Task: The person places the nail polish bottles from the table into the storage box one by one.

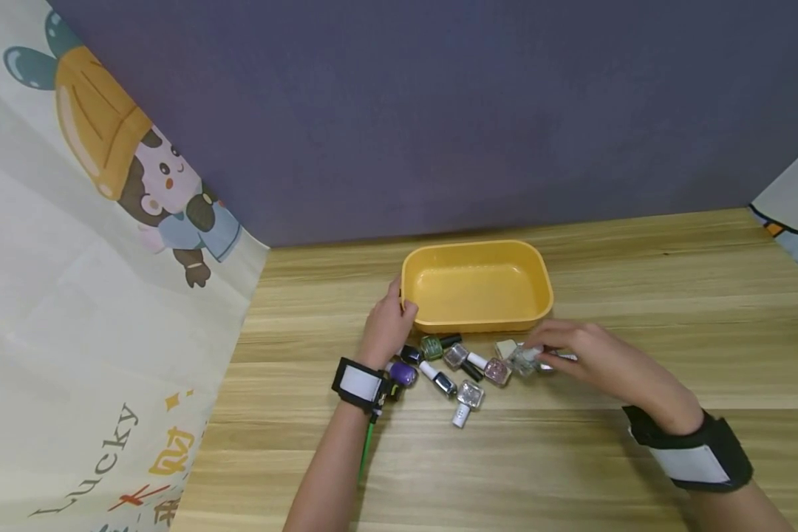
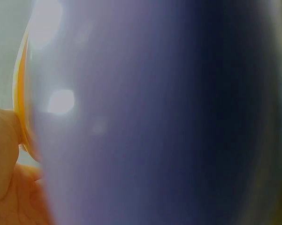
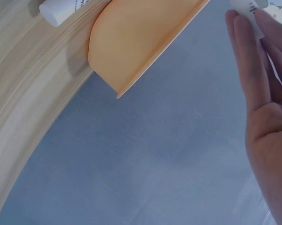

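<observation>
My left hand [image 1: 387,329] grips the left rim of a yellow plastic basin [image 1: 475,325], thumb over the edge. In the left wrist view, the thumb [image 2: 3,140] meets the basin's rim [image 2: 19,93]. A blurred purple bottle [image 2: 122,112] fills most of that view. My right hand [image 1: 588,355] pinches the white cap of a clear nail polish bottle [image 1: 522,363], close to the basin's front right corner. The right wrist view shows the white cap [image 3: 246,8] between thumb and fingers, with the glass out of sight.
Several nail polish bottles lie before the basin: a green one [image 1: 431,347], a purple one [image 1: 402,374], a dark one [image 1: 445,384], a pink glitter one [image 1: 497,372] and a silver glitter one [image 1: 470,394]. A dark blue panel [image 1: 479,118] stands behind the wooden table [image 1: 572,473].
</observation>
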Tool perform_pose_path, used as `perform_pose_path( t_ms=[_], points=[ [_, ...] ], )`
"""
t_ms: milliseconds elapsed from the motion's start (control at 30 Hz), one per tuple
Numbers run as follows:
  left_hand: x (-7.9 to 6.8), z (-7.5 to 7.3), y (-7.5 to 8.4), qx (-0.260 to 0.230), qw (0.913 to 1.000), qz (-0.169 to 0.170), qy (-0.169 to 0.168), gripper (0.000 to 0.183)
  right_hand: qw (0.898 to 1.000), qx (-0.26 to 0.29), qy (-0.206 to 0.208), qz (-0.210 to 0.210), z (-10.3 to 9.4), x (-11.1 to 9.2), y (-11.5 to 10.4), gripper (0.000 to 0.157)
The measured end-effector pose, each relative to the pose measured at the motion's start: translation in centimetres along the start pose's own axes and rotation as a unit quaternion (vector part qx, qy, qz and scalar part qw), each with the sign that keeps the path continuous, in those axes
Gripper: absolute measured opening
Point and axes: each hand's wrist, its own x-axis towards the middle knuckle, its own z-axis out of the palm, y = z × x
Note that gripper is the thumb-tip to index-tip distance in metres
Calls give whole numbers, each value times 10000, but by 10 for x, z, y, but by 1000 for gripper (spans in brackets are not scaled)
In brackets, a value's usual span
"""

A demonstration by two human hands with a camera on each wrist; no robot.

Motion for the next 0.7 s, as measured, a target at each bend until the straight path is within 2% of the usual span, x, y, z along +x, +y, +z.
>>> perform_pose_path(
  t_ms=[400,700],
  points=[
    [1,1,-1,4,10000,41,-32,56,9995,-92,51,285,-1,0,1,24],
    [1,3,-3,-39,10000,27,-71,56,9991,-222,354,58,-2,0,1,28]
  ],
)
